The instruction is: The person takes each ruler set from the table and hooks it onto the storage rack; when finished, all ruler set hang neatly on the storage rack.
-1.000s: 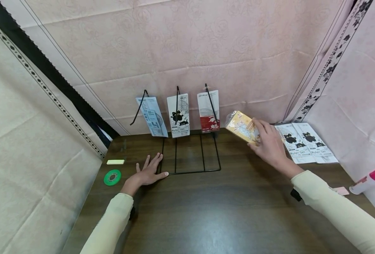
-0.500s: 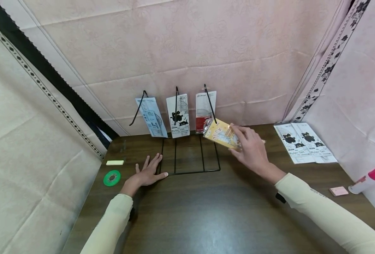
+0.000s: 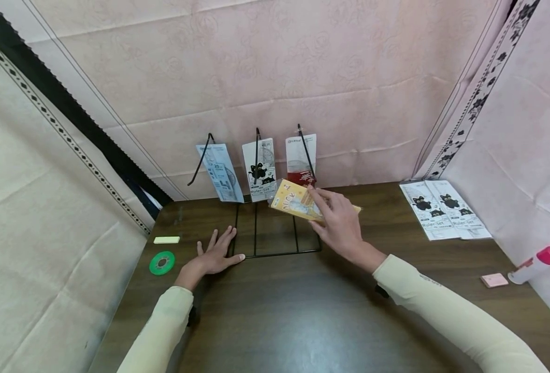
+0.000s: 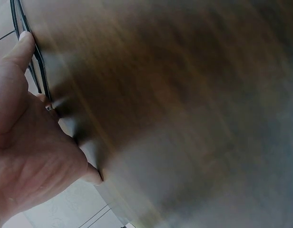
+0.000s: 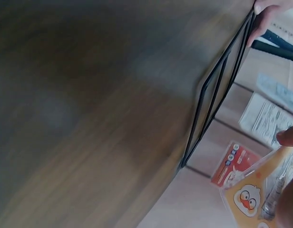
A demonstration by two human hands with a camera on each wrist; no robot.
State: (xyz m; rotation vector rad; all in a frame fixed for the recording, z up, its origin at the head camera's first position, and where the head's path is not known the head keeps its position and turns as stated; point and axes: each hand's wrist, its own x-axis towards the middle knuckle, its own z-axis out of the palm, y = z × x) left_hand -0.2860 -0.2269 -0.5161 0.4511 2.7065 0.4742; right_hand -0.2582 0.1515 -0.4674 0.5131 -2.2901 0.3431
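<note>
My right hand (image 3: 340, 223) pinches a yellow packet (image 3: 292, 199) in clear plastic, held tilted above the base of a black wire rack (image 3: 275, 255). In the right wrist view a duck picture shows on the packet (image 5: 246, 199). My left hand (image 3: 212, 256) rests with spread fingers at the front left corner of the rack's base. From the rack's three hooks hang a blue packet (image 3: 221, 173), a white Ruler Set packet (image 3: 262, 176) and a red-and-white packet (image 3: 303, 150). The yellow packet is just below and in front of the hanging ones.
Two white Ruler Set packets (image 3: 438, 212) lie at the back right of the brown table (image 3: 279, 316). A pink eraser-like block (image 3: 494, 280) and a white tube with a pink cap (image 3: 536, 265) are further right. At left are a green disc (image 3: 162, 263) and a pale yellow strip (image 3: 166, 240).
My right hand has moved left with the yellow packet, from right of the rack, past the right hook, to in front of the hanging packets. The left hand has stayed on the rack base.
</note>
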